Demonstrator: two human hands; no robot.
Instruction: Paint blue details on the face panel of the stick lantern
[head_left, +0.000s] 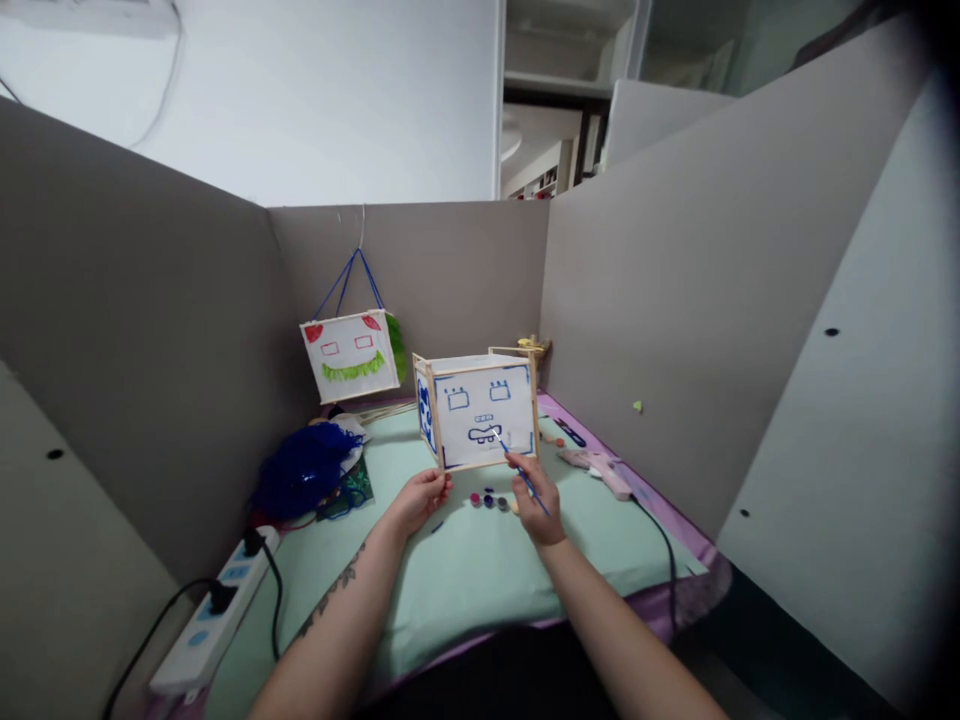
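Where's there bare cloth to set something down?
Bare green cloth: between left forearm and right forearm, nearer the wearer than the paint pots; and between right hand and black cable. Crowded: left side, blue yarn and power strip; right edge, pink glue gun.

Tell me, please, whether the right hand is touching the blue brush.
Touching: the head view shows the right hand gripping the blue brush by its handle.

Single head cam, worn, looking forward and down over both forearms. Bench [450, 590] low in frame, near; grey partitions [465, 250] farther out on three sides, white wall [337, 90] beyond. Wide view, right edge dark. No second view, no overlap.
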